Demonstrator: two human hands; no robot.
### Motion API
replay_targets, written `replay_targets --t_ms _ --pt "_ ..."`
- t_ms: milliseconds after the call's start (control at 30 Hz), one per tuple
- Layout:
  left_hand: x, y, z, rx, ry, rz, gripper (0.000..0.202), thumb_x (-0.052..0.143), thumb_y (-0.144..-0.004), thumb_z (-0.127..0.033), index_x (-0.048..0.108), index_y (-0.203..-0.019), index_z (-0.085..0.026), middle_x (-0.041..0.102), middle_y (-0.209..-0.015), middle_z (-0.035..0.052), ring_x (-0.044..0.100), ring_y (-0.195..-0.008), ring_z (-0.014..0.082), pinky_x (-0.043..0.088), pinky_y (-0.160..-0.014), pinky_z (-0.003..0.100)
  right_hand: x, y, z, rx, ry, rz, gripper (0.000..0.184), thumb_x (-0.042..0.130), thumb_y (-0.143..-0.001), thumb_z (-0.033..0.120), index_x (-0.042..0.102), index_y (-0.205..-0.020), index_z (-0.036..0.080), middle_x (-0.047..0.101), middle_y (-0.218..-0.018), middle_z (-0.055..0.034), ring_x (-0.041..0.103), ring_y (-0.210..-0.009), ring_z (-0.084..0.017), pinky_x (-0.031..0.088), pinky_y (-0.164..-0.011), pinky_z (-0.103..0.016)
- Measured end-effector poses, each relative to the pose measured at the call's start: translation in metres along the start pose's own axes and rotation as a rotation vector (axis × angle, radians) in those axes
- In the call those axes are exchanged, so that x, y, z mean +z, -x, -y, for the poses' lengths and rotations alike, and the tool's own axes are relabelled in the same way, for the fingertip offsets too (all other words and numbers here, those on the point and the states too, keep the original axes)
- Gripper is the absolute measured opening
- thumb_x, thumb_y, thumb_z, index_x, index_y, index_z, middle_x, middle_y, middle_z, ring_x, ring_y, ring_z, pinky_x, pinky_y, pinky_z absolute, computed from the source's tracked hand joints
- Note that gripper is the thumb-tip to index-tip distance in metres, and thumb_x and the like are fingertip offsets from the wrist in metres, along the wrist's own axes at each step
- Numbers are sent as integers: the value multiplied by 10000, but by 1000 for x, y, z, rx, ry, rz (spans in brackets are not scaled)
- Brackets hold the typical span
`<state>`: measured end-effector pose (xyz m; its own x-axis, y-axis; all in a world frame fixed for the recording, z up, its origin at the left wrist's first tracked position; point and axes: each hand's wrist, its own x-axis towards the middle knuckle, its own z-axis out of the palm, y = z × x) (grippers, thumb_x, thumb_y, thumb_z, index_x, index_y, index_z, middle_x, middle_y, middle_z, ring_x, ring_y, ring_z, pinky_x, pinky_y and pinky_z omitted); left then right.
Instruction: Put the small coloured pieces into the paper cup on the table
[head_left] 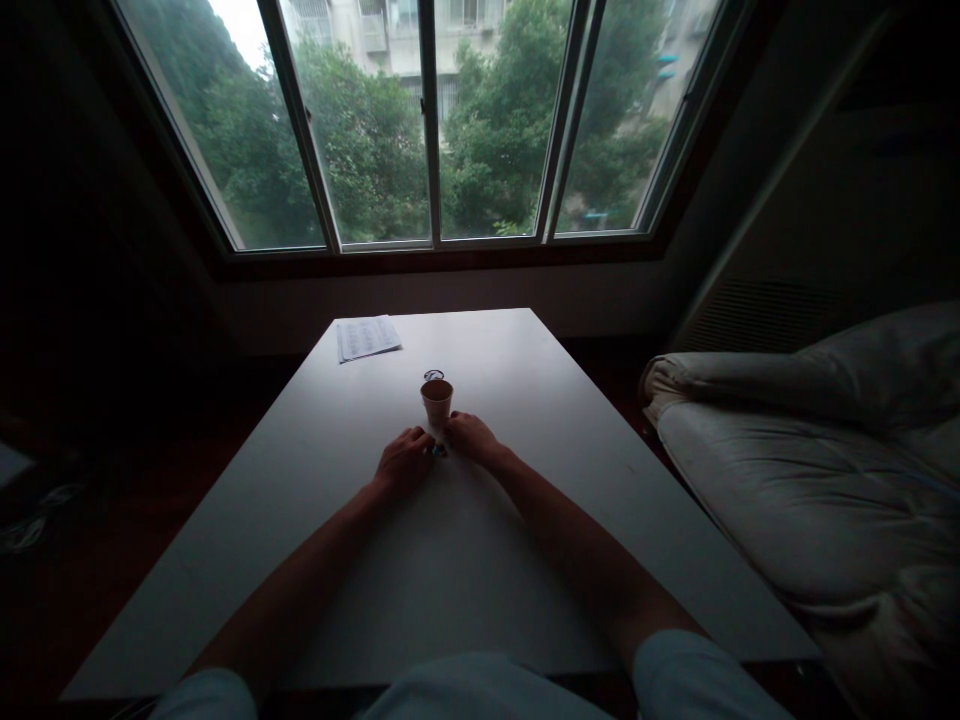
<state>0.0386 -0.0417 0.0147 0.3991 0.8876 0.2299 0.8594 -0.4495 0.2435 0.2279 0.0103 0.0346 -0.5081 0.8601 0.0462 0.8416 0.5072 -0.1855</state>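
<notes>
A paper cup stands upright on the white table, its mouth facing up. My left hand is closed, knuckles up, just left of the cup's base and in front of it. Small dark and bluish bits lie by its fingertips, too small to name. My right hand is closed at the cup's lower right side. Whether its fingertips touch the cup or pinch something small, I cannot tell. Behind the cup lies a flat round thing with a dark outline.
Printed paper sheets lie at the table's far left corner. A pale padded sofa stands along the right side. Beyond the table's far edge is a wide window. Light cables or straps show dimly on the left.
</notes>
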Motion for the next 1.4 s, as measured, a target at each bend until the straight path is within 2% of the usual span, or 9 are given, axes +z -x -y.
replay_targets --t_ms 233,433,600,733,867,1000,1133,1267,1400 --pt "-3 1 -1 35 -13 -37 242 571 -860 -187 644 -1080 -254 610 -1098 68 515 -1048 221 464 -928 353 3 -2 1 12 -2 -28 261 507 -928 154 728 -1059 110 693 -1121 -170 671 -957 -236 462 -796 -267" --pt "-1 2 3 39 7 -69 251 551 -896 -209 657 -1120 -246 610 -1120 79 511 -1063 227 447 -974 373 0 -1 -1 18 -77 -98 224 562 -879 149 724 -1034 151 686 -1108 -124 644 -953 -200 437 -804 -247" --pt "-2 4 10 15 22 -108 248 544 -922 -256 666 -1138 -255 614 -1143 77 514 -1073 225 437 -986 380 -6 -6 -7 -21 -312 -248 149 611 -823 160 721 -923 166 699 -970 -56 622 -835 -152 426 -735 -225" --pt "-2 5 17 -18 19 -130 266 586 -899 -272 667 -1151 -249 618 -1151 77 514 -1091 234 435 -998 390 -11 -11 -11 -44 -538 -303 144 609 -802 161 724 -888 174 710 -881 -21 624 -790 -135 435 -709 -214" --pt "-1 6 19 -17 17 -124 248 590 -896 -271 680 -1126 -238 623 -1145 79 522 -1085 235 443 -994 385 -9 -13 -12 -18 -621 -286 159 599 -769 159 730 -858 173 719 -850 -13 631 -765 -131 439 -687 -208" --pt "-1 6 19 0 18 -123 230 557 -918 -262 691 -1102 -232 629 -1125 82 533 -1056 226 457 -973 370 2 -15 -15 37 -611 -229 196 586 -740 157 738 -860 180 718 -818 -6 631 -752 -137 439 -683 -214" --pt "-1 5 19 0 29 -121 216 536 -930 -251 707 -1060 -227 633 -1106 86 544 -1038 221 464 -963 364 10 -18 -19 46 -604 -228 186 588 -735 184 732 -853 173 707 -788 -5 623 -727 -139 436 -669 -219" --pt "-3 5 19 -34 46 -112 214 543 -923 -244 709 -1057 -234 630 -1117 82 545 -1053 221 468 -963 359 7 -23 -18 0 -694 -298 204 561 -755 214 723 -870 165 713 -823 -18 633 -753 -143 456 -682 -226" --pt "-6 6 21 -86 51 -112 218 554 -916 -246 694 -1083 -257 624 -1132 66 538 -1079 221 472 -956 355 -6 -30 -13 -43 -853 -438 232 526 -763 222 696 -907 157 720 -902 -38 646 -821 -153 488 -734 -246"
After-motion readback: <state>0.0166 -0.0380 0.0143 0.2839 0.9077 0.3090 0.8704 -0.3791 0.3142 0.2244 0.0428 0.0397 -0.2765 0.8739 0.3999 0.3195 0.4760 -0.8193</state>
